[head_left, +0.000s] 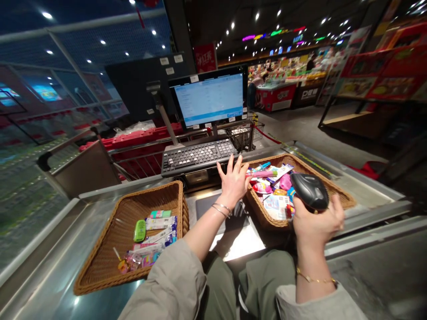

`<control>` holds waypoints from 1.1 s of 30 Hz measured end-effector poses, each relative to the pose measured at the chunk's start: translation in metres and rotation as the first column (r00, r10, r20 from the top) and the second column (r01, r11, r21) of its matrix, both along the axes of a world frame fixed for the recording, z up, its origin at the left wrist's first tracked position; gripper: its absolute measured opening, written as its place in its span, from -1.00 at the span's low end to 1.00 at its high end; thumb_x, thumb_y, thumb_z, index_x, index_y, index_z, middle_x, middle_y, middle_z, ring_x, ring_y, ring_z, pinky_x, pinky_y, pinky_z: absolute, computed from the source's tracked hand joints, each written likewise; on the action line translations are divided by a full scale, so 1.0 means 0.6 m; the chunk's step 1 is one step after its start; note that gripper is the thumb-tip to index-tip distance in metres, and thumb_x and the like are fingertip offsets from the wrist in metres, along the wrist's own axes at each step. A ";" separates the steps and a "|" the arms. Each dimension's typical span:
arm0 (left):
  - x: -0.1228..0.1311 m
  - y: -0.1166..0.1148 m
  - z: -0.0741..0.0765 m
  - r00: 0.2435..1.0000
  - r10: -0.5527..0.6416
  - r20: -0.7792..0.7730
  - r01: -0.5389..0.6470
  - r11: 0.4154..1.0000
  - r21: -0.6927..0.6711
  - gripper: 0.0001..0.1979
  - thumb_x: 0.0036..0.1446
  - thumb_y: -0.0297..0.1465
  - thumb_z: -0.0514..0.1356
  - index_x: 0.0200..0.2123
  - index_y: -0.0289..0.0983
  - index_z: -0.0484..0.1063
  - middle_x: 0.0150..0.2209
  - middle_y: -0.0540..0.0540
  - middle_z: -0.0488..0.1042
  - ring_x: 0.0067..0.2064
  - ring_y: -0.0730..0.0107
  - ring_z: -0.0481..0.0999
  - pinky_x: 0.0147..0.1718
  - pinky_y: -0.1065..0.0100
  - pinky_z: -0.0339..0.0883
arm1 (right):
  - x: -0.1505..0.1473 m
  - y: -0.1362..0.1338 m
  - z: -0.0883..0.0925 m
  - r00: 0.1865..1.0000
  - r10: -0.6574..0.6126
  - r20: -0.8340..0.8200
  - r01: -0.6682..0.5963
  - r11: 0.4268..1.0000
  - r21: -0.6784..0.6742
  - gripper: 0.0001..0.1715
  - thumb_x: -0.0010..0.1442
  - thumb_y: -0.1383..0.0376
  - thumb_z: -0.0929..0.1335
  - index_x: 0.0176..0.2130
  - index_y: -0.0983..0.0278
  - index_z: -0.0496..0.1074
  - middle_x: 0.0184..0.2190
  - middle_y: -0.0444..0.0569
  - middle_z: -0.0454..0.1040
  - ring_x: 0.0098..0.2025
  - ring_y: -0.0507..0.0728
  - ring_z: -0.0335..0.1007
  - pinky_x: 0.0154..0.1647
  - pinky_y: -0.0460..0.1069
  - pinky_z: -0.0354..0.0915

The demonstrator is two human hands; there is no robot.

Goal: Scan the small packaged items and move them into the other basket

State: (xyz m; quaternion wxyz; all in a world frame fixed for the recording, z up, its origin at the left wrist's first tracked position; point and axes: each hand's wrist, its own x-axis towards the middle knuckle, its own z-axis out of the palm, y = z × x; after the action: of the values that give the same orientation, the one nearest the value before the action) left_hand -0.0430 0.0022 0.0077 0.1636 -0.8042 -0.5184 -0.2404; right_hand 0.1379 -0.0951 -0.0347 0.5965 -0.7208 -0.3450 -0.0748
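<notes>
My left hand (232, 181) reaches to the near-left rim of the right wicker basket (270, 219). Its thumb and forefinger pinch the end of a pink stick-shaped item (262, 174) with a green tip, while the other fingers are spread. My right hand (316, 220) is wrapped round a black handheld barcode scanner (310, 191), held over the right side of that basket; its handle is mostly hidden. Inside the basket lie small colourful packages, among them a bright pink item (285, 182) and a white printed pack (277, 207).
On the metal counter (63, 249) at left stands another wicker basket (110, 249) holding a green case (140, 230) and several packets. Ahead are a black keyboard (200, 155) and a lit monitor (210, 98). A shopping cart (147, 160) stands behind them.
</notes>
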 end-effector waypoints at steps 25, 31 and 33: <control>-0.414 -0.129 -0.029 0.957 0.288 0.029 -0.287 0.958 -0.027 -0.74 0.33 -0.33 0.17 0.05 -0.11 0.50 0.34 -0.13 0.38 0.47 0.04 0.13 0.41 -0.38 -0.34 | -0.198 0.018 -0.019 0.787 0.608 0.106 -0.607 0.794 -0.047 -0.36 0.00 0.06 0.42 0.02 0.32 0.56 0.05 0.16 0.57 0.37 0.35 0.20 0.38 0.27 0.18; -0.514 -0.143 -0.060 0.923 0.372 -0.093 -0.384 0.903 -0.191 -0.65 0.28 -0.39 0.18 0.12 -0.12 0.47 0.35 -0.18 0.36 0.46 -0.02 0.12 0.37 -0.48 -0.34 | -0.226 0.019 -0.024 0.760 0.644 0.089 -0.637 0.765 -0.092 -0.37 -0.01 0.01 0.42 -0.02 0.31 0.56 0.05 0.16 0.56 0.35 0.37 0.21 0.39 0.29 0.15; -0.536 -0.148 -0.067 0.915 0.374 -0.154 -0.402 0.883 -0.243 -0.66 0.27 -0.39 0.19 0.10 -0.13 0.50 0.36 -0.20 0.34 0.47 -0.06 0.09 0.36 -0.50 -0.36 | -0.232 0.019 -0.026 0.753 0.652 0.086 -0.645 0.758 -0.102 -0.36 -0.01 0.00 0.41 -0.03 0.30 0.56 0.05 0.15 0.56 0.35 0.37 0.21 0.39 0.28 0.16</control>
State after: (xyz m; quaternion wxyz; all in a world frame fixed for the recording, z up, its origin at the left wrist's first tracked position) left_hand -0.3649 -0.0866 -0.0326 0.1242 -0.7102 -0.6874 -0.0882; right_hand -0.0013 -0.0837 -0.0505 0.5403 -0.5702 -0.6097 0.1061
